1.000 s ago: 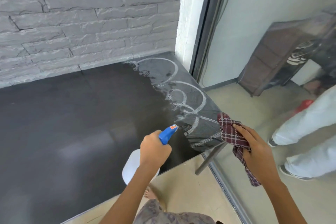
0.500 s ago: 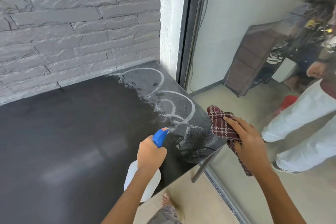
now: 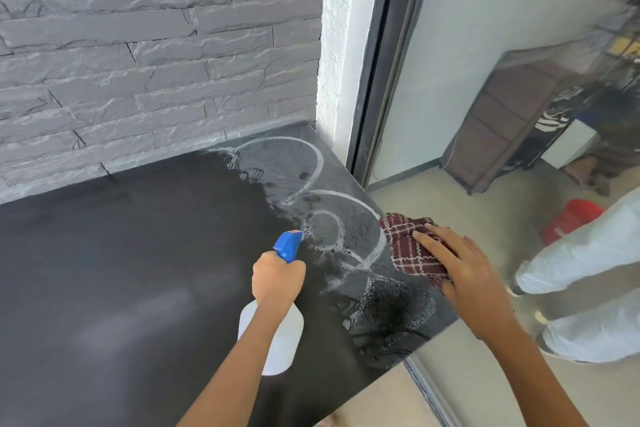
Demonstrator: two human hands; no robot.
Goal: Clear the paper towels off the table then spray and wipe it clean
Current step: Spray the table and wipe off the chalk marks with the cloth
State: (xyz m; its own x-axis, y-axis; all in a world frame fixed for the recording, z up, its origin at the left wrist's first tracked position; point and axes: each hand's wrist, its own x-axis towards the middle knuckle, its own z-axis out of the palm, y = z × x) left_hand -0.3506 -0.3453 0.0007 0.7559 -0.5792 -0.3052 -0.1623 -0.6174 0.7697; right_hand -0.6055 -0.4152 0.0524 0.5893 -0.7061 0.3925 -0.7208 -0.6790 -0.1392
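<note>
- on my far left the black table [image 3: 121, 253] runs out of frame at the left and bottom edges, so i can't see its near side; it sits against a grey stone wall [image 3: 138, 45].
- my left hand [image 3: 277, 279] is wrapped around the neck of the spray bottle [image 3: 284, 340], held above the table's right half. i only see the back of the hand; the fingers curl out of sight, and i can't tell whether one is on the trigger.
- the bottle's blue spray head [image 3: 287, 246] pokes out above the knuckles, pointing up and right. my forearm covers part of the white body.
- just beyond the nozzle, white looping smears [image 3: 346, 215] and speckled wet patches cover the table's right end.
- a dark red checked cloth [image 3: 408, 246] lies bunched at the table's right edge, partly under my right hand [image 3: 464, 277]. the fingers lie fairly straight and spread, pressing flat on it; the thumb is hidden.
- right of the table stands a dark door frame [image 3: 381, 62] with glass. through the glare i make out a brown cabinet [image 3: 502, 121], something red [image 3: 571, 218] too blurred to name, and someone's legs in white trousers [image 3: 588, 246], cut off at the frame edge.
</note>
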